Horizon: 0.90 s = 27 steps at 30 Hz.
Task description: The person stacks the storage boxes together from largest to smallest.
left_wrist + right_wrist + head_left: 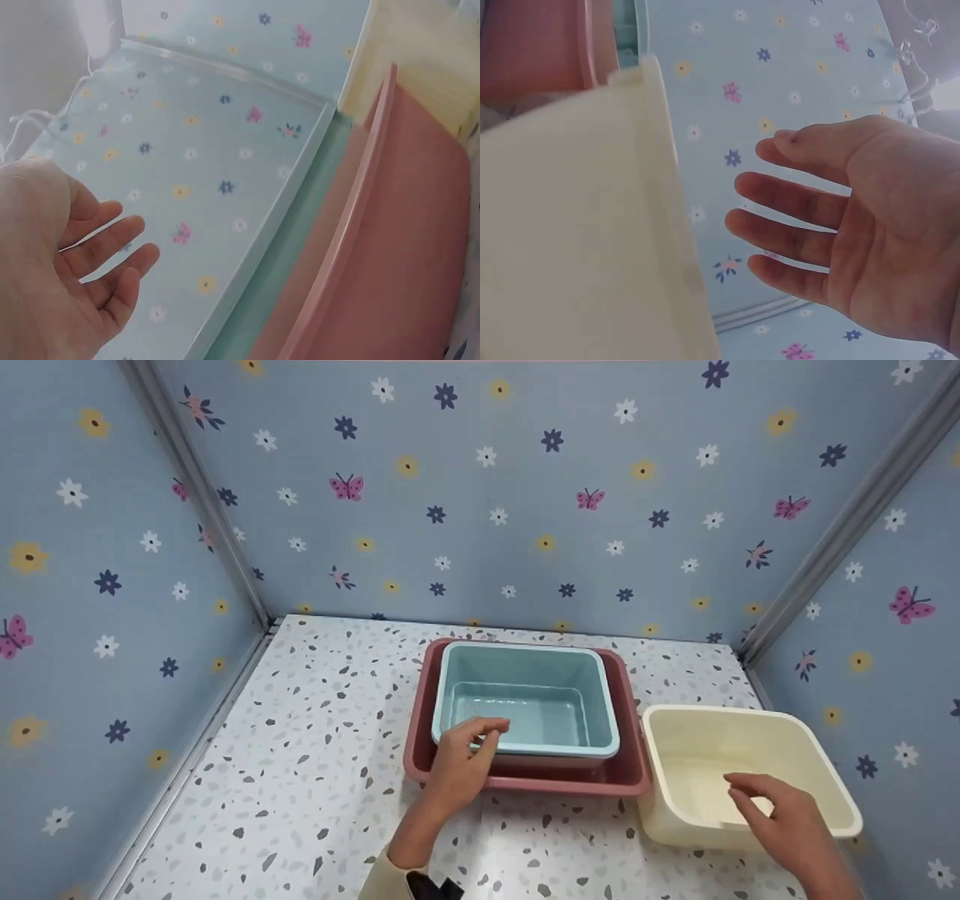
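A light blue tub stands nested inside a larger dusty-red tub. To their right is a cream tub. Nothing lies inside the blue or the cream one. My left hand hovers over the front left edge of the nested pair, fingers loosely bent and holding nothing. In the left wrist view it appears apart from the red tub. My right hand hangs above the cream tub's front right rim, also holding nothing. Its relaxed fingers are clear of the cream wall in the right wrist view.
The tubs stand on a white speckled tabletop. Flower-and-butterfly panels enclose it: a back wall, a left wall and a right wall. The cream tub stands close to the right wall and beside the red tub.
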Tool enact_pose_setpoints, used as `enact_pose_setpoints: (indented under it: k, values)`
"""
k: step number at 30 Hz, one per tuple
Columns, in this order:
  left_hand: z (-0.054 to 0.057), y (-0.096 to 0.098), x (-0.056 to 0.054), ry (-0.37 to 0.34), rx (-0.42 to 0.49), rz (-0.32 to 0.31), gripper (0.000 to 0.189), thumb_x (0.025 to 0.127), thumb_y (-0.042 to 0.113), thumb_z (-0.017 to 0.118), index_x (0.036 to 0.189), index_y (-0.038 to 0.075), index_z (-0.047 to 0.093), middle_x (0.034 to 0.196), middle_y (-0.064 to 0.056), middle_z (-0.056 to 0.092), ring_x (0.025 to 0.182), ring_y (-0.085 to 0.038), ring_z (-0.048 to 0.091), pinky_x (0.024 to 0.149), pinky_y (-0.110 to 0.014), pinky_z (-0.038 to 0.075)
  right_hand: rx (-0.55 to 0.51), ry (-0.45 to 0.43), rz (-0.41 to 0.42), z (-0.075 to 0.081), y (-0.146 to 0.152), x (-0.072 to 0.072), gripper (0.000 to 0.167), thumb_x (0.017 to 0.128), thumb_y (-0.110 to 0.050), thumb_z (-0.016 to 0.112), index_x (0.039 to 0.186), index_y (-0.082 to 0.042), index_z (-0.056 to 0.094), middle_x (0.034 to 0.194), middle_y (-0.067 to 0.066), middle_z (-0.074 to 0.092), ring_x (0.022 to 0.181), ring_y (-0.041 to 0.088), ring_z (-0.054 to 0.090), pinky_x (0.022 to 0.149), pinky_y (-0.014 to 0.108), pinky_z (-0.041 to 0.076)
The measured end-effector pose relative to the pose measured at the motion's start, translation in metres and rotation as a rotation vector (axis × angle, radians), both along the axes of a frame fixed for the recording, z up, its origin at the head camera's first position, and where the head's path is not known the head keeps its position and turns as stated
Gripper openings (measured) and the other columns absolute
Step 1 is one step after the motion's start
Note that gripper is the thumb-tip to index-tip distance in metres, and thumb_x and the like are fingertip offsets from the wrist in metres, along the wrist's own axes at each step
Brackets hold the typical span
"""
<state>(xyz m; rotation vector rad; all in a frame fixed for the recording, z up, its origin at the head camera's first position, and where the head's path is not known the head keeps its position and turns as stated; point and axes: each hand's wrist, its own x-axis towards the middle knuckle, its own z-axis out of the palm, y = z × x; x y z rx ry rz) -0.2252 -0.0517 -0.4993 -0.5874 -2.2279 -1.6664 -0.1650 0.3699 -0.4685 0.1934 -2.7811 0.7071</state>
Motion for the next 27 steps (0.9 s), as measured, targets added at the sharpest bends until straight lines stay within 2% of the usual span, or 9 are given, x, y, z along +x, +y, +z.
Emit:
enact_pose_setpoints:
  k: [6, 8, 10, 11, 14, 16, 18, 24, 27]
  values:
    - [0.000, 0.022, 0.007, -0.073, 0.003, -0.120, 0.023, 0.101, 0.013, 0.053, 0.115, 0.014, 0.071, 0.109, 0.002, 0.068, 0.088, -0.020, 0.062, 0.072, -0.030, 0.052, -0.055, 0.034, -0.043, 0.008, 0.020, -0.004, 0.021, 0.092, -0.012, 0.068, 0.112, -0.007, 0.072, 0.103, 0.009, 0.071, 0.090, -0.010, 0.053, 0.071, 0.014, 0.044]
    - [-0.002, 0.030, 0.008, -0.088, 0.001, -0.141, 0.023, 0.101, 0.014, 0.053, 0.115, 0.013, 0.071, 0.107, 0.000, 0.068, 0.083, -0.017, 0.060, 0.070, -0.029, 0.051, -0.079, 0.033, -0.055, 0.010, 0.027, -0.005, 0.023, 0.093, -0.014, 0.066, 0.114, -0.006, 0.071, 0.106, 0.011, 0.070, 0.091, -0.015, 0.049, 0.074, 0.010, 0.041]
    - [-0.004, 0.038, 0.010, -0.104, -0.002, -0.166, 0.023, 0.101, 0.014, 0.053, 0.115, 0.011, 0.070, 0.107, -0.001, 0.068, 0.081, -0.014, 0.058, 0.070, -0.028, 0.050, -0.097, 0.018, -0.074, 0.012, 0.035, -0.006, 0.026, 0.095, -0.017, 0.064, 0.117, -0.004, 0.069, 0.111, 0.013, 0.068, 0.093, -0.016, 0.047, 0.075, 0.012, 0.042]
    - [-0.006, 0.043, 0.011, -0.111, -0.005, -0.177, 0.023, 0.101, 0.015, 0.053, 0.115, 0.010, 0.070, 0.106, -0.001, 0.068, 0.080, -0.012, 0.057, 0.069, -0.027, 0.050, -0.101, 0.006, -0.087, 0.012, 0.040, -0.007, 0.028, 0.096, -0.019, 0.063, 0.119, -0.003, 0.068, 0.113, 0.015, 0.067, 0.094, -0.014, 0.048, 0.077, 0.016, 0.046]
    - [-0.009, 0.057, 0.013, -0.140, -0.002, -0.205, 0.024, 0.100, 0.014, 0.053, 0.115, 0.007, 0.070, 0.105, -0.001, 0.068, 0.076, -0.009, 0.056, 0.067, -0.026, 0.050, -0.095, -0.045, -0.120, 0.013, 0.056, -0.011, 0.035, 0.099, -0.024, 0.059, 0.124, 0.000, 0.063, 0.120, 0.021, 0.062, 0.104, 0.010, 0.058, 0.083, 0.037, 0.051]
    - [-0.011, 0.066, 0.013, -0.161, 0.004, -0.224, 0.024, 0.100, 0.014, 0.053, 0.115, 0.006, 0.070, 0.106, -0.002, 0.069, 0.078, -0.008, 0.057, 0.069, -0.025, 0.050, -0.093, -0.095, -0.140, 0.013, 0.068, -0.016, 0.041, 0.100, -0.028, 0.055, 0.128, 0.002, 0.060, 0.125, 0.027, 0.058, 0.109, 0.032, 0.058, 0.083, 0.051, 0.050]
    - [-0.012, 0.074, 0.013, -0.186, 0.014, -0.241, 0.025, 0.099, 0.013, 0.053, 0.115, 0.004, 0.070, 0.107, -0.002, 0.069, 0.082, -0.008, 0.059, 0.072, -0.025, 0.051, -0.101, -0.142, -0.159, 0.011, 0.080, -0.021, 0.048, 0.101, -0.033, 0.052, 0.131, 0.004, 0.056, 0.128, 0.032, 0.052, 0.111, 0.048, 0.052, 0.084, 0.057, 0.047]
    - [-0.015, 0.099, 0.012, -0.274, 0.050, -0.290, 0.025, 0.097, 0.010, 0.054, 0.117, 0.004, 0.069, 0.110, 0.001, 0.068, 0.093, -0.007, 0.062, 0.079, -0.024, 0.051, -0.121, -0.219, -0.203, 0.004, 0.114, -0.042, 0.058, 0.102, -0.036, 0.046, 0.137, 0.010, 0.045, 0.138, 0.040, 0.036, 0.122, 0.059, 0.035, 0.090, 0.067, 0.037]
    - [-0.017, 0.112, 0.010, -0.284, 0.050, -0.300, 0.026, 0.096, 0.008, 0.055, 0.118, 0.003, 0.068, 0.113, 0.000, 0.068, 0.099, -0.009, 0.063, 0.083, -0.023, 0.050, -0.102, -0.220, -0.266, -0.002, 0.127, -0.051, 0.057, 0.103, -0.034, 0.044, 0.138, 0.011, 0.041, 0.139, 0.043, 0.031, 0.118, 0.061, 0.038, 0.085, 0.068, 0.039]
